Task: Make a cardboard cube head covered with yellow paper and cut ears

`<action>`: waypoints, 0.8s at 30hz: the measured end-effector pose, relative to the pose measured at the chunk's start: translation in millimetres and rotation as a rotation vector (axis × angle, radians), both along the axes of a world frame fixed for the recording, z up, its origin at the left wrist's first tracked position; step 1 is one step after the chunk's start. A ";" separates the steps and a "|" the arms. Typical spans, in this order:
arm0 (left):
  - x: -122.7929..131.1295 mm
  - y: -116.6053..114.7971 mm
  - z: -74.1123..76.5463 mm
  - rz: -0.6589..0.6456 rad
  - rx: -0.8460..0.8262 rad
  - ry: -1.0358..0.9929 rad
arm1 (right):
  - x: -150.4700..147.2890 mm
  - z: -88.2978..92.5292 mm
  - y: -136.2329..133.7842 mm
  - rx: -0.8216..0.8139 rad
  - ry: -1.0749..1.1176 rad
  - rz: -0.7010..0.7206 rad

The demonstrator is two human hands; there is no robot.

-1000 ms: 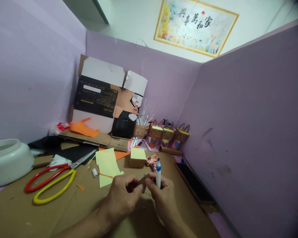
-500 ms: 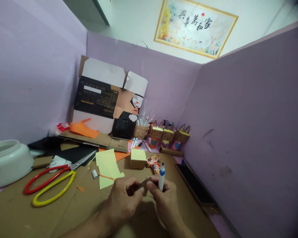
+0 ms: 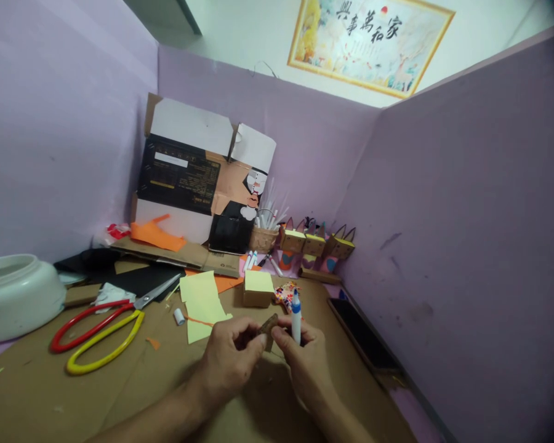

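Home craft corner, scissors, paper scraps

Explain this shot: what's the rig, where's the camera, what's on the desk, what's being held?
No machine here: a person works bare-handed, and the one camera sits on their head, looking forward and down. The left hand and right hand meet over a cardboard-covered desk, both pinching a small brown cardboard piece. The right hand also holds a blue-and-white pen upright. On the desk lie red-and-yellow scissors, yellow paper and a small box; a white bowl sits at the left edge.
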State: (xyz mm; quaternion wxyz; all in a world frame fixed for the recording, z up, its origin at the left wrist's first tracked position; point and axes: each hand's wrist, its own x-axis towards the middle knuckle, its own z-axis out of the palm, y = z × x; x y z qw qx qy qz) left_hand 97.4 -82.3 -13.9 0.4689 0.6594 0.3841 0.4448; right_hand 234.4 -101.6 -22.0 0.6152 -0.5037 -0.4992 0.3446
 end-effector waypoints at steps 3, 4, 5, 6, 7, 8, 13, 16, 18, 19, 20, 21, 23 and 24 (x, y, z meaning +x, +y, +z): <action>0.9 -1.0 2.7 -0.010 -0.016 -0.028 | 1.0 -0.9 -0.1 -0.001 0.011 -0.040; 1.2 -0.8 3.5 -0.022 -0.036 -0.046 | 0.9 -0.6 0.0 0.000 0.014 -0.043; 1.4 -0.2 4.0 -0.039 -0.072 -0.065 | 0.5 0.1 0.4 -0.005 0.023 -0.040; 1.5 1.0 4.0 -0.060 -0.125 -0.080 | -0.2 1.0 1.0 -0.024 0.050 -0.031; 1.7 2.7 3.5 -0.084 -0.193 -0.090 | -0.9 2.1 1.9 -0.052 0.095 -0.026; 1.9 4.8 2.4 -0.111 -0.274 -0.097 | -1.6 3.1 3.1 -0.113 0.156 0.004; 3.5 14.2 -2.8 -0.198 -0.623 -0.122 | 0.4 3.9 10.9 -0.451 0.406 0.126; 3.4 14.5 -0.6 -0.197 -0.666 -0.105 | 3.1 2.6 12.8 -0.510 0.455 0.139; 2.6 13.7 1.2 -0.192 -0.656 -0.067 | 3.3 2.6 12.6 -0.513 0.463 0.130; 2.0 13.4 1.6 -0.188 -0.642 -0.042 | 2.8 2.9 12.3 -0.502 0.460 0.122; 1.3 13.1 1.9 -0.178 -0.618 -0.013 | 1.9 3.2 11.9 -0.483 0.453 0.113; 0.7 13.0 2.0 -0.165 -0.582 0.019 | 0.8 3.6 11.4 -0.457 0.444 0.103; -0.2 12.4 3.0 -0.140 -0.469 0.097 | -1.3 3.9 9.9 -0.371 0.413 0.075; -0.2 11.9 4.2 -0.131 -0.391 0.139 | -2.0 3.8 9.0 -0.319 0.391 0.061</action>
